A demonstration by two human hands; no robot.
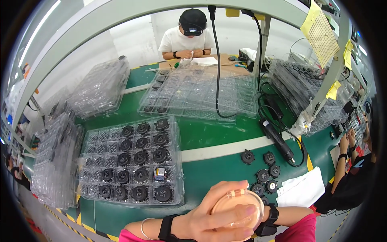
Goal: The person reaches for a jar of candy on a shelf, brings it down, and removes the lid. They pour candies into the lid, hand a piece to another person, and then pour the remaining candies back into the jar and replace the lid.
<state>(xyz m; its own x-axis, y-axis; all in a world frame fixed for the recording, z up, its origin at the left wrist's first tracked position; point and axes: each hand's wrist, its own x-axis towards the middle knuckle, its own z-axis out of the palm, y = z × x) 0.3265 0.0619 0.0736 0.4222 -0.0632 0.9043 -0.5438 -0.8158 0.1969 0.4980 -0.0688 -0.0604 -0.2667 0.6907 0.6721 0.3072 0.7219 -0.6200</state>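
My left hand [203,220] is wrapped over a round clear plastic case [259,201] with a peach-coloured inside, held close at the lower middle. Its fingers spread across the lid and around the rim. From the lower right comes my right forearm, a black watch [271,220] on its wrist. The case and my left hand cover the right hand, so its fingers are hidden. Just beyond the case lie several loose black round parts [263,175] on the green table. A clear tray [109,139] to the left holds rows of similar black parts, one with a coloured label on top.
Stacks of clear trays [100,86] stand at left, back and right. A black electric screwdriver [278,141] with a cable lies right of centre. White sheets [301,188] lie near it. One co-worker [189,36] sits opposite, another [350,173] at the right. A shelf frame arches overhead.
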